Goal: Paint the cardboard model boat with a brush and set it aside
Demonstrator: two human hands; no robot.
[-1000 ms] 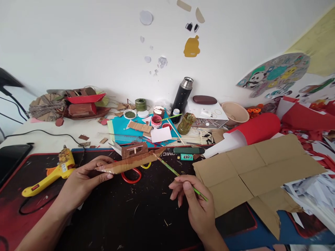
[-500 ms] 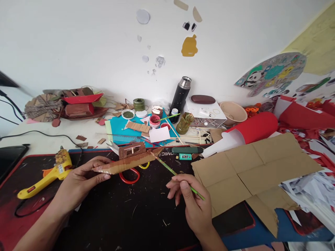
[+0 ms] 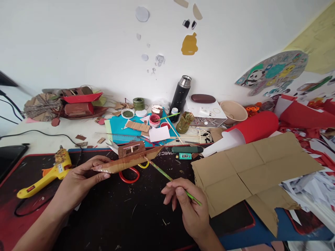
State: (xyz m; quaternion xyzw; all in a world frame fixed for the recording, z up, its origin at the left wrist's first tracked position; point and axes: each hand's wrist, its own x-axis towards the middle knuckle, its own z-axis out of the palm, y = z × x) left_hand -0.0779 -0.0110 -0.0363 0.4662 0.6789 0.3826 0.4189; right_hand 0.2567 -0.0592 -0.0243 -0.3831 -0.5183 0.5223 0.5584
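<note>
My left hand [image 3: 78, 181] holds a brown cardboard boat model [image 3: 129, 160] by its left end, lifted a little above the black desk mat [image 3: 117, 216]. A small cabin sits on top of the boat. My right hand [image 3: 187, 205] grips a thin green paintbrush [image 3: 167, 177], and its tip touches the underside of the boat's hull near the right end. Red-handled scissors [image 3: 129, 176] lie on the mat just below the boat.
A yellow glue gun [image 3: 44, 174] lies at the left. Paint pots [image 3: 155, 120], a black flask [image 3: 180, 96] and coloured paper crowd the back. A flat cardboard sheet [image 3: 251, 170] and a red paper roll [image 3: 256, 127] fill the right side. Another red boat model [image 3: 78, 103] stands at the back left.
The brush tip has slid left along the boat's hull, from the right tip toward the middle. My right hand has shifted slightly left and down. The boat stays held in place.
</note>
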